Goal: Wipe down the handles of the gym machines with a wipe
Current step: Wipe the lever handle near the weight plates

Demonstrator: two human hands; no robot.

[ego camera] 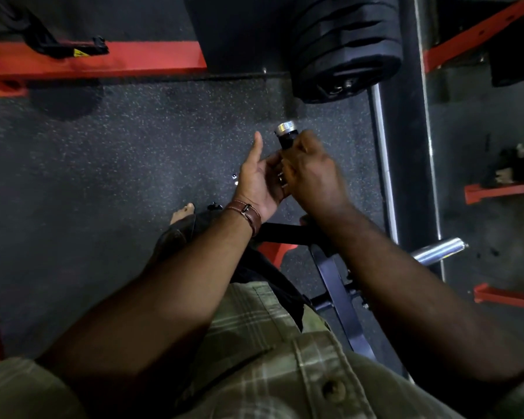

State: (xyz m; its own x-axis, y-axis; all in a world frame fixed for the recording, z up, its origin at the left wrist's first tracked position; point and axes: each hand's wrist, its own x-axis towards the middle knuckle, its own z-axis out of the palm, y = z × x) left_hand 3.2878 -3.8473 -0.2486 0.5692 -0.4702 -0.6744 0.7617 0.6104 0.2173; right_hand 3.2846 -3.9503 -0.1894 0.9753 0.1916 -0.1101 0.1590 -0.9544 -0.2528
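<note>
Black handle (286,140) in right hand's (310,170) grip; label perhaps unreadable.

no legible text or numbers

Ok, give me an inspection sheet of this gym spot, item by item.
Surface: dark speckled rubber floor.
Job's things: black handle with a silver end cap; no wipe visible.
Clutter: small shiny bits on the floor.
Hands: right hand grips the handle; left hand beside it, thumb out, fingers hidden.
Cables: nothing seen.
Surroundings: stacked weight plates, red frame, chrome bar.
</note>
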